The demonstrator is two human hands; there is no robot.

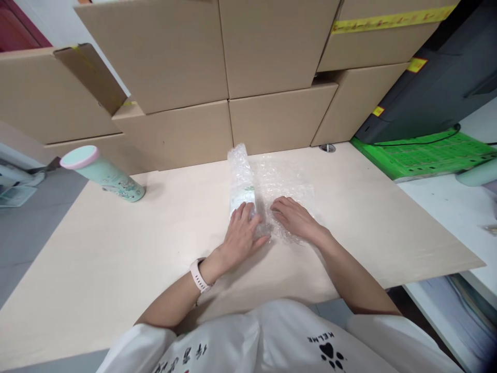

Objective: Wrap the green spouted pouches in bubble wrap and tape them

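A sheet of bubble wrap (285, 176) is spread on the table, its left part folded over a whitish item (243, 196) with a green print. The item's kind is hard to make out through the plastic. My left hand (241, 233) rests on the near end of this wrapped item, fingers spread and thumb stretched to the right. On the flat part of the wrap, just to the right, lies my right hand (295, 218), its fingers slightly bent and not gripping anything visible. A pale band is on my left wrist.
Cardboard boxes (178, 132) are stacked along the back edge of the wooden table (155, 269). A mint tumbler with a pink-rimmed lid (106, 176) stands at the left. On the right are a green crate (430, 153) and a dark grey case (435, 93).
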